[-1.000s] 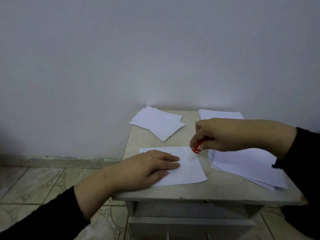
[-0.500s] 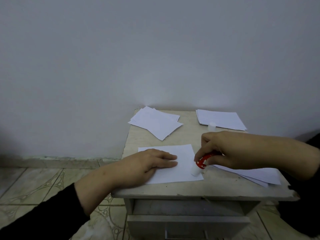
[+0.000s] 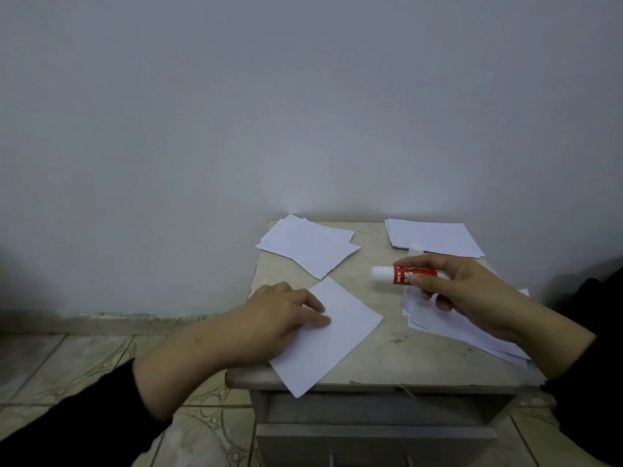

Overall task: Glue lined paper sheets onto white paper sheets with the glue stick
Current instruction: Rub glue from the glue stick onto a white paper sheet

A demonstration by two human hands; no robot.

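On the table (image 3: pixel 377 352), my left hand (image 3: pixel 279 318) presses flat on a sheet (image 3: pixel 340 335); my right hand (image 3: pixel 472 298) pinches the glue stick (image 3: pixel 404 275), lifted sideways.

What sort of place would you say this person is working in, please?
Probably a room at home, not a workshop: a small bedside-style table with a drawer stands against a plain wall on a patterned tiled floor.

The right hand (image 3: pixel 472 298) hides part of the lined stack (image 3: pixel 465 335).
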